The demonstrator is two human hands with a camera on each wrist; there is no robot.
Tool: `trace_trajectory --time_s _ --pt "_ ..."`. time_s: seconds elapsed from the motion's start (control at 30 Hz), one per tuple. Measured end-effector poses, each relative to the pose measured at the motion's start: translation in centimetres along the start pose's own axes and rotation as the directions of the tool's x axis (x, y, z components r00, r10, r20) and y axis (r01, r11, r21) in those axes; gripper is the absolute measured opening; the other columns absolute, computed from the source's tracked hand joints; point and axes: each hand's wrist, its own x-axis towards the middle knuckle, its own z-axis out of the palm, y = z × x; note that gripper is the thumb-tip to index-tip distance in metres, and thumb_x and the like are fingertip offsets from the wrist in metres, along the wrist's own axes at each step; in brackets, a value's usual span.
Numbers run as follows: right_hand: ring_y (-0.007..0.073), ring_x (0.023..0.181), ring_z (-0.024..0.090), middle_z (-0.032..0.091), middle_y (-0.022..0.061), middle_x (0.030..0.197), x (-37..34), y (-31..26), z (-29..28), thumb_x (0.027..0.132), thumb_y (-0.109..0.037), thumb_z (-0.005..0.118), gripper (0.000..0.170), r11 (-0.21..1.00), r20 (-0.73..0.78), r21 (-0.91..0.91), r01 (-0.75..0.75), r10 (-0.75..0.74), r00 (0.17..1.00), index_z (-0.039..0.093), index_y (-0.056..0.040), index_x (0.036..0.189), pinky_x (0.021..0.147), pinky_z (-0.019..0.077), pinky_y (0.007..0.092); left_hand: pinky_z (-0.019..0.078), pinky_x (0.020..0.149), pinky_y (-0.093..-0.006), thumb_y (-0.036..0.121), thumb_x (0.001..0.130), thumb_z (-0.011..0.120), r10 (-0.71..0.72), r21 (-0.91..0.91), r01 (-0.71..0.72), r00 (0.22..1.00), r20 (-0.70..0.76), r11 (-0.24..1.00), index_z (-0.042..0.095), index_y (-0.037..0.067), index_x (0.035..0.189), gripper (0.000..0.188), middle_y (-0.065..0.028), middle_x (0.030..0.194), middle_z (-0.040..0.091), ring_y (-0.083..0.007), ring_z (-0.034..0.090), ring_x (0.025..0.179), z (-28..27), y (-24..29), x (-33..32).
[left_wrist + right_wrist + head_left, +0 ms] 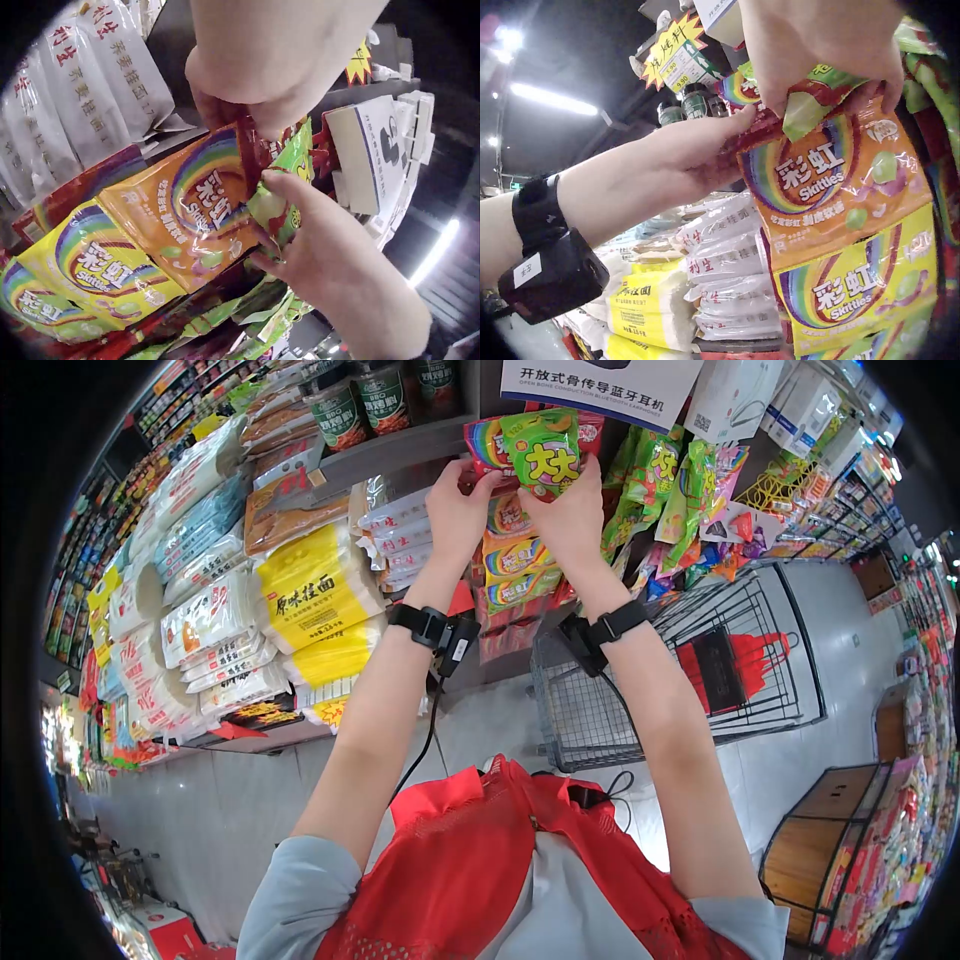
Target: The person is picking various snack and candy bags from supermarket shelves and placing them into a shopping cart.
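Note:
In the head view, the left hand (462, 515) grips the left edge of a red rainbow candy packet (485, 448). The right hand (572, 520) pinches the lower part of a green candy packet (540, 450), which overlaps the red one. Below them hangs a strip of Skittles packets: an orange packet (191, 202) above a yellow packet (112, 266), with a green one lowest. The left wrist view has the right hand (330, 255) curled round the green packet's end. Seen from the right wrist, the left hand (705, 150) reaches behind the orange packet's upper corner; its fingertips are partly hidden.
Noodle packs (315, 590) are stacked at the left, with jars (335, 410) above. More green candy packets (655, 470) hang at the right. A boxed earphone sign (600, 388) juts out overhead. A shopping cart (800, 660) stands at the lower right.

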Motion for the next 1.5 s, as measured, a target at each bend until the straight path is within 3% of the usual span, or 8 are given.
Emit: trace_trajectory --time_s 0.27,0.7,0.9,1.0,1.07,1.13,1.33,1.5 --pt "0.0279 0.102 0.052 0.05 0.0211 0.11 1.2 -0.1 -4.4 0.063 -0.021 0.072 0.079 0.992 0.206 0.104 0.07 -0.091 0.974 0.028 0.006 0.122 0.085 0.041 0.0335 0.0433 0.061 -0.0299 0.023 0.08 0.058 -0.033 -0.024 0.036 0.992 0.124 0.999 0.053 -0.002 0.09 0.027 -0.0121 0.074 0.061 -0.0182 0.057 0.066 -0.9 -0.1 0.9" --pt "0.0169 0.092 0.054 0.056 0.0122 0.101 4.1 -2.6 -9.1 0.067 -0.023 0.067 0.059 0.846 0.489 0.409 -0.343 0.114 0.865 0.043 0.005 0.114 0.082 0.04 0.0272 0.0406 0.059 -0.0218 0.02 0.086 0.052 -0.146 -0.349 0.191 0.978 0.152 0.917 0.051 -0.002 0.092 0.023 -0.0044 0.072 0.057 -0.0061 0.05 0.066 0.1 -0.1 0.7" --pt "0.0221 0.086 0.055 0.053 0.0168 0.103 3.5 -2.7 -8.9 0.063 -0.028 0.069 0.065 0.862 0.116 -0.263 0.434 -0.418 0.901 0.043 0.0039 0.113 0.077 0.0438 0.0319 0.0412 0.06 -0.0216 0.02 0.084 0.054 -0.098 -0.281 0.144 0.98 0.172 0.949 0.051 -0.003 0.093 0.024 -0.0046 0.073 0.058 -0.0066 0.051 0.067 -0.3 0.5 0.3" --pt "0.0195 0.088 0.053 0.053 0.013 0.104 3.4 -2.7 -9.4 0.064 -0.027 0.069 0.06 0.994 0.253 0.097 0.043 -0.066 0.965 0.045 0.0016 0.111 0.073 0.0442 0.0321 0.0421 0.063 -0.0217 0.02 0.083 0.056 -0.076 -0.306 0.147 0.97 0.233 0.941 0.051 -0.003 0.096 0.026 -0.0059 0.077 0.06 -0.0066 0.054 0.072 -0.5 1.6 0.0" --pt "0.0147 0.084 0.053 0.057 0.0077 0.09 4.1 -1.6 -9.8 0.07 -0.021 0.065 0.044 0.513 0.594 0.603 -0.611 0.223 0.773 0.048 -0.0012 0.105 0.072 0.0426 0.0274 0.0427 0.064 -0.0232 0.02 0.083 0.056 -0.059 -0.251 0.133 0.957 0.284 0.959 0.052 -0.002 0.097 0.027 -0.0076 0.079 0.061 -0.0087 0.055 0.073 -1.2 3.1 -0.2" --pt "0.0099 0.083 0.051 0.055 0.0062 0.095 3.8 -1.7 -10.1 0.073 -0.017 0.063 0.038 0.396 0.651 0.65 -0.648 0.148 0.744 0.047 -0.0022 0.104 0.067 0.0411 0.0261 0.0434 0.066 -0.0247 0.021 0.083 0.056 -0.042 -0.197 0.114 0.94 0.338 0.974 0.052 -0.002 0.099 0.028 -0.0093 0.081 0.062 -0.0109 0.057 0.075 -1.2 2.9 -0.1" --pt "0.0127 0.096 0.049 0.051 0.0104 0.111 0.6 -0.3 -11.4 0.071 -0.02 0.065 0.061 0.85 0.398 0.406 -0.337 0.168 0.902 0.037 0.0038 0.12 0.08 0.0394 0.0256 0.0431 0.071 -0.031 0.024 0.085 0.051 -0.053 -0.163 0.112 0.944 0.326 0.98 0.053 0.0 0.1 0.028 -0.0143 0.085 0.061 -0.0233 0.059 0.078 -0.7 1.6 -0.1" --pt "0.0161 0.097 0.05 0.052 0.0098 0.105 -4.4 4.5 -13.9 0.074 -0.018 0.061 0.058 0.474 0.746 0.561 -0.679 0.066 0.662 0.036 0.0036 0.122 0.085 0.039 0.0285 0.0406 0.077 -0.0303 0.031 0.089 0.043 0.006 -0.259 0.063 0.966 0.257 0.964 0.052 -0.002 0.1 0.035 -0.0169 0.091 0.06 -0.024 0.057 0.087 -0.3 0.9 -0.4"
